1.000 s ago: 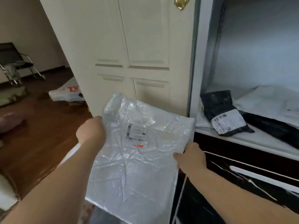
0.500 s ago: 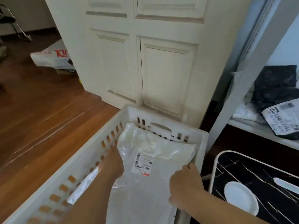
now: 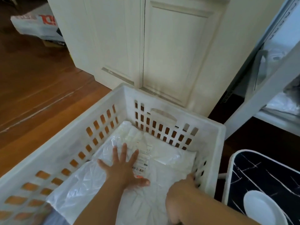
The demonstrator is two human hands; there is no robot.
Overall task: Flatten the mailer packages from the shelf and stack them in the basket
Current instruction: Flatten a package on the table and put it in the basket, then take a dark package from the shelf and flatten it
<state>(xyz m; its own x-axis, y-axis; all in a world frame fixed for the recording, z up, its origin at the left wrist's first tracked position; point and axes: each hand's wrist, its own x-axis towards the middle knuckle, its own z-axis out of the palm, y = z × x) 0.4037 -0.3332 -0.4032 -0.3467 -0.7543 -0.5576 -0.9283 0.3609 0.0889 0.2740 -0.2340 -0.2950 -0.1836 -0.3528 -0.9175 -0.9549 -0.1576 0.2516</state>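
pressing flat with spread fingers, the left hand (image 3: 121,169) smooths a white mailer package (image 3: 146,179) lying inside the white basket (image 3: 209,132). the right hand (image 3: 183,185) sits at the mailer's right edge by the basket wall; its grip cannot be told. this mailer looks nearly stacked. more packages (image 3: 282,103) seem to wait on the shelf (image 3: 276,117) at right, so work likely remains.
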